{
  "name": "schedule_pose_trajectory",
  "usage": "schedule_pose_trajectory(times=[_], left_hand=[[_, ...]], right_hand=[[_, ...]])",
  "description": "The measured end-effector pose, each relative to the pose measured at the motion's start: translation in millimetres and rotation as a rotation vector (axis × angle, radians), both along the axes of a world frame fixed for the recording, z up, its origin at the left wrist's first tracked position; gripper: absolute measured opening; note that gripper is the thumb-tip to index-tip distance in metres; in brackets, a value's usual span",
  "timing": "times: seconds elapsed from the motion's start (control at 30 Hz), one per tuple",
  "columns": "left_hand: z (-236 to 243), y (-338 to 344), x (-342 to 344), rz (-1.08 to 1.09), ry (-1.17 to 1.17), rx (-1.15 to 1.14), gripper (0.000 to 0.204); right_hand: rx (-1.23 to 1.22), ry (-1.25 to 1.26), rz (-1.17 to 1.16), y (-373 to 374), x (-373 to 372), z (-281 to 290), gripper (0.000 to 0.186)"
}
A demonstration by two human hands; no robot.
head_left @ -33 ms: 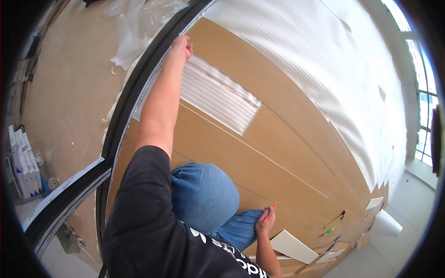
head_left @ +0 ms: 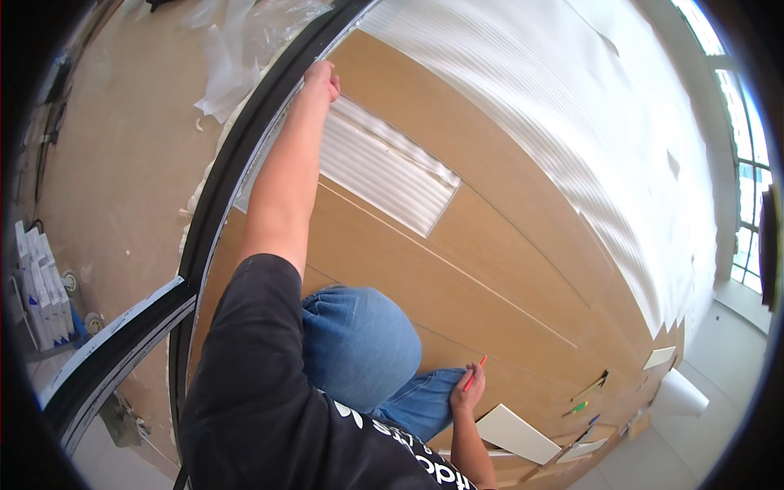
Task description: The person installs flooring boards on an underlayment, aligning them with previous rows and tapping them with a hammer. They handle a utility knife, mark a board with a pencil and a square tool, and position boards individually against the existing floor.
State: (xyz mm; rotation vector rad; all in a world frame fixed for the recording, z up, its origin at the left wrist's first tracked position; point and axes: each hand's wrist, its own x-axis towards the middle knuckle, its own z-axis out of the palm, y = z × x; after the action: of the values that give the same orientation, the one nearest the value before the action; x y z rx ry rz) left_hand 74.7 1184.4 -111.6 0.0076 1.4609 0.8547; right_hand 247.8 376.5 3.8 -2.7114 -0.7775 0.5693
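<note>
My left arm stretches far forward, and my left hand (head_left: pixel 323 80) is curled closed beside the black frame (head_left: pixel 237 151), at the far end of a gap in the brown floor planks (head_left: pixel 498 237). Whether it grips anything there is hidden. Ribbed white underlay (head_left: pixel 384 167) shows through that gap. My right hand (head_left: pixel 466 389) rests near my knee, its fingers closed on a slim red pencil (head_left: pixel 483 360) whose end points away from me. Just right of that hand lies a cut pale board (head_left: pixel 518 434).
White foam underlay (head_left: pixel 604 147) spreads over the far right floor. Hand tools, one with a green handle (head_left: pixel 580 407), lie on the planks at right, near a white roll (head_left: pixel 682 394). Crumpled plastic sheeting (head_left: pixel 229 69) and stacked white boxes (head_left: pixel 42 286) are beyond the frame.
</note>
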Motion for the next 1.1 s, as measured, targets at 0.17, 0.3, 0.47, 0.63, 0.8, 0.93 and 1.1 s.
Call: schedule_pose_trajectory(times=[0.17, 0.3, 0.47, 0.63, 0.8, 0.93, 1.1], left_hand=[[-30.9, 19.0, -7.9, 0.094, 0.053, 0.038, 0.023], [-47.0, 33.0, -18.8, 0.039, 0.074, 0.058, 0.026], [-45.2, 7.7, -23.8, -0.053, -0.028, 0.115, 0.023], [-24.1, -8.9, -34.3, -0.022, -0.16, 0.179, 0.011], [5.8, -74.5, -68.1, 0.002, -0.146, 0.307, 0.012], [49.0, -167.7, -117.4, 0.037, -0.226, 0.358, 0.016], [79.8, -268.5, -159.2, 0.023, -0.14, 0.337, 0.018]], right_hand=[[0.008, 0.022, -0.025, -0.4, -1.5, -3.7, 0.026], [0.042, 0.001, -0.02, 1.4, -5.3, -1.9, 0.025], [0.056, -0.045, -0.007, -3.9, -1.5, 1.6, 0.025], [0.039, -0.041, -0.037, -2.3, -0.4, 0.9, 0.026], [0.09, -0.252, 0.038, -2.5, 2.0, 1.9, 0.031], [0.525, -0.399, 0.016, 58.0, 49.1, -16.4, 0.029], [0.826, 0.588, -1.017, 188.3, 120.5, -54.7, 0.03]])
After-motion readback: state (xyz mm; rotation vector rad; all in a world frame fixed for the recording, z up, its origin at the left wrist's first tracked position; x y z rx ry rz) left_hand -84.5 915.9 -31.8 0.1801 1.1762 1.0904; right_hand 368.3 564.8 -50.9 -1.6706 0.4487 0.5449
